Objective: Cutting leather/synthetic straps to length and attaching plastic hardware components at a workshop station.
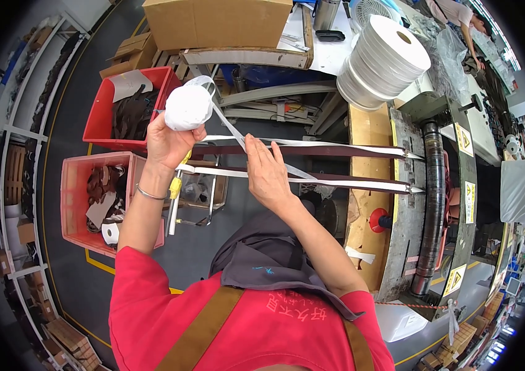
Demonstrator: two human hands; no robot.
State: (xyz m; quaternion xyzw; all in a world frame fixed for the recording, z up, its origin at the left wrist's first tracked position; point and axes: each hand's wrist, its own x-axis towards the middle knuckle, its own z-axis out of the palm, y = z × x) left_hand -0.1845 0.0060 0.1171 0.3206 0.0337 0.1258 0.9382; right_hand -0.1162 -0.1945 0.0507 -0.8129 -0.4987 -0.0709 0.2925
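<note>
The roller machine [426,204], the biggest thing here, is standing off to the right of both hands, with a long dark roller [432,204] running along its top. On its far end a large stacked spool of white tape [383,59] is sitting, well apart from the hands. Two dark strips [336,151], each edged with white tape, are stretching from the machine leftward to the hands; their long axis is running left to right, straight between grip and machine.

To the left of the hands two red crates [98,117] are holding dark cut pieces, one beyond the other. A cardboard box [216,21] is sitting farther out, past the hands.

The right hand [265,170] is lying flat over the strips, fingers pressing on the white tape [312,143] where it meets the nearer end of the upper strip; it is the hand closer to the machine. Whether it is pinching the tape or only pressing cannot be told.

The left hand [166,142] is raised just left of the strips' ends, clenched around a small roll of white tape [188,108], and a loose length is looping from that roll down to the right hand's fingertips.
</note>
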